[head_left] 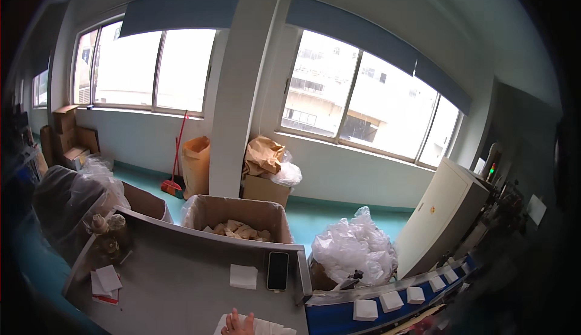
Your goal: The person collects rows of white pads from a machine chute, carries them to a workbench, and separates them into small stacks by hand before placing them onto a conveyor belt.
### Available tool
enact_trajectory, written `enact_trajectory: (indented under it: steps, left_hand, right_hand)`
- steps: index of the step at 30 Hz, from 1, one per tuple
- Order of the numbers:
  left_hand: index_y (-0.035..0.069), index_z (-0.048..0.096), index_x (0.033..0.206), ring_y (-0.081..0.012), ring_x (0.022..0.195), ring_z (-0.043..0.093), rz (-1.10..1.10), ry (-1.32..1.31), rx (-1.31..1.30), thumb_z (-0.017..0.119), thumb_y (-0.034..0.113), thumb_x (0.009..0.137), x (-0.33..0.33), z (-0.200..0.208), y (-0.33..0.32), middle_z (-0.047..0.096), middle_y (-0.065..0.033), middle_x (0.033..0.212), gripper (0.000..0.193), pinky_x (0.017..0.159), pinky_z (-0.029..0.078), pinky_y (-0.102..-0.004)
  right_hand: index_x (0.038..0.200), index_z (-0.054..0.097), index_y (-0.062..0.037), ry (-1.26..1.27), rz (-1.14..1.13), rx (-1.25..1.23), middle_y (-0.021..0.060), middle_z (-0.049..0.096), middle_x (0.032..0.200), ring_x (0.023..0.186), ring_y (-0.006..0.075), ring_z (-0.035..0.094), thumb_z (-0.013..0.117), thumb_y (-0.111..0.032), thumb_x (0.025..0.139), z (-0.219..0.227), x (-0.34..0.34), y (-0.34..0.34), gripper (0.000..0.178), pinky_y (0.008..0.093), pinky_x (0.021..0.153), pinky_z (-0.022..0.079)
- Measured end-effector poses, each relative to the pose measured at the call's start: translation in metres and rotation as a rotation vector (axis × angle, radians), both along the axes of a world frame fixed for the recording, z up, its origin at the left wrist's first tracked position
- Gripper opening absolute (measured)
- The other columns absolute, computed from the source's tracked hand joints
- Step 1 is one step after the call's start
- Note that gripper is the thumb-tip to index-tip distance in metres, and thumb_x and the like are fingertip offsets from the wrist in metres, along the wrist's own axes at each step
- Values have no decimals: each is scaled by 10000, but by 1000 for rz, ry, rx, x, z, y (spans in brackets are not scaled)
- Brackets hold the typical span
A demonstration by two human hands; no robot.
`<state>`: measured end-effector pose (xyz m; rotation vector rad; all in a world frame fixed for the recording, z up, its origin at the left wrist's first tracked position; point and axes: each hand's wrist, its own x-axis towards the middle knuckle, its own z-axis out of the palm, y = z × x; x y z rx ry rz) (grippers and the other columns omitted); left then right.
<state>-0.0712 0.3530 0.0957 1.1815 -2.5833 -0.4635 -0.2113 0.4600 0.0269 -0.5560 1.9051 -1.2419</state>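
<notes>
At the lower edge, my left hand (238,324) rests on a white, soft-looking sheet or pad (270,328), with its fingers stretched and slightly apart. Only the fingers and part of the hand show. My right hand is out of the picture. Just beyond the left hand, a white square packet (243,276) lies on the grey metal table (181,268). Beside that packet is a black-screened phone (278,271).
A blue conveyor belt (336,318) on the right carries several white packets (365,310). White and red cards (106,282) and bottles (112,235) sit on the table's left. Behind stand a carton of brown paper (281,220), heaped clear plastic (357,244) and a pale cabinet (439,214).
</notes>
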Motion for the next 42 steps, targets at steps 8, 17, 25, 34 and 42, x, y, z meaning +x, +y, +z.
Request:
enact_trajectory:
  steps: [8, 17, 25, 34, 42]
  left_hand:
    - [188, 305, 1494, -427, 1392, 249, -47, -232, 263, 619, 606, 827, -1, 56, 8, 204, -264, 1534, 848, 1038, 372, -553]
    - [254, 316, 1486, -422, 1370, 283, -59, -227, 141, 635, 600, 796, -9, 44, 14, 247, -222, 1521, 835, 1022, 381, -568]
    - [58, 425, 1394, -517, 1313, 294, -126, 20, 93, 653, 706, 720, -6, 9, 1, 214, -321, 1470, 962, 1033, 310, -588]
    - [90, 411, 1404, -519, 1292, 354, -211, 216, 116, 709, 576, 765, -9, -1, 14, 257, -358, 1431, 856, 1049, 341, -540]
    - [31, 378, 1407, -514, 1285, 351, -197, 192, 74, 751, 543, 738, -6, 4, 3, 253, -348, 1432, 921, 1038, 349, -540]
  right_hand:
    - [1166, 591, 36, -3, -51, -98, 129, 647, 1039, 940, 201, 636, 575, -305, 949, 15, -3, -16, 405, 298, 798, 517]
    - [1177, 580, 41, -227, -131, -241, 138, 645, 1037, 947, 215, 642, 563, -275, 952, -6, -4, -2, 388, 304, 786, 531]
    - [1224, 524, 36, -629, -518, -371, 171, 634, 1001, 913, 266, 660, 556, -286, 964, -30, -16, 40, 416, 332, 745, 568]
    - [1181, 588, 15, -67, -221, -193, 141, 659, 1053, 956, 223, 630, 629, -422, 910, 14, 12, 13, 516, 324, 848, 491]
    - [1183, 563, 30, -605, -275, -116, 112, 627, 1071, 886, 213, 648, 685, -205, 880, 3, -5, 50, 403, 328, 739, 559]
